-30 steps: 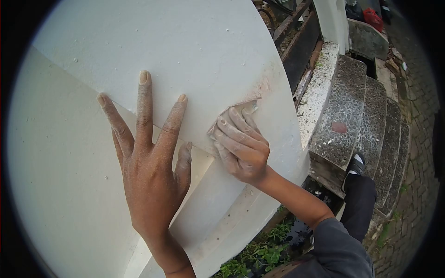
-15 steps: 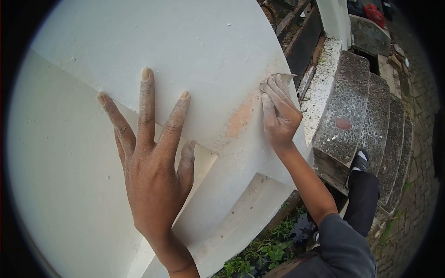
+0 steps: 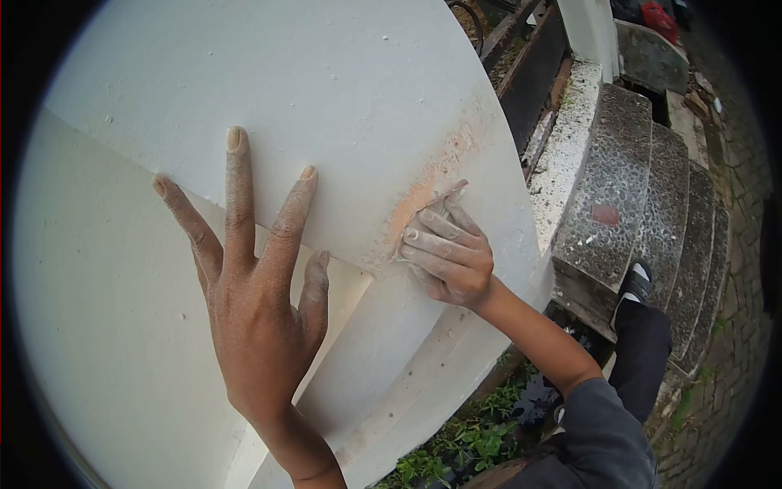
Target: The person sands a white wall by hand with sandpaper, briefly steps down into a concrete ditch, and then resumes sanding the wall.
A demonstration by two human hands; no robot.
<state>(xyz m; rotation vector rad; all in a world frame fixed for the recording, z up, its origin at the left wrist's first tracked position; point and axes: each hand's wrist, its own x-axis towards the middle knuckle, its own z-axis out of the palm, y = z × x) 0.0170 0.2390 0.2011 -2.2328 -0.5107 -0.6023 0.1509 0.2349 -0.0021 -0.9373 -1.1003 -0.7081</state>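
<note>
Dust coats the fingers of both hands. My left hand (image 3: 265,301) lies with fingers spread against the white painted wall (image 3: 350,90), across the seam where two of its faces meet. My right hand (image 3: 458,265) presses a folded piece of sandpaper (image 3: 453,191) to the wall near its curved corner; most of the sheet is hidden under the fingers. Just up and left of those fingers runs a worn orange-pink patch (image 3: 414,200) with scratchy edges, where the white coat is gone.
Speckled stone steps (image 3: 611,179) curve down at the right, with my shoe (image 3: 635,281) on them. Green plants (image 3: 481,440) grow below the wall's ledge. Dark metal beams (image 3: 533,69) and a red bag (image 3: 658,20) are farther off.
My right hand has slid down and left with the sandpaper, from the top of the orange-pink patch to its lower end. The left hand keeps its spread pose on the wall.
</note>
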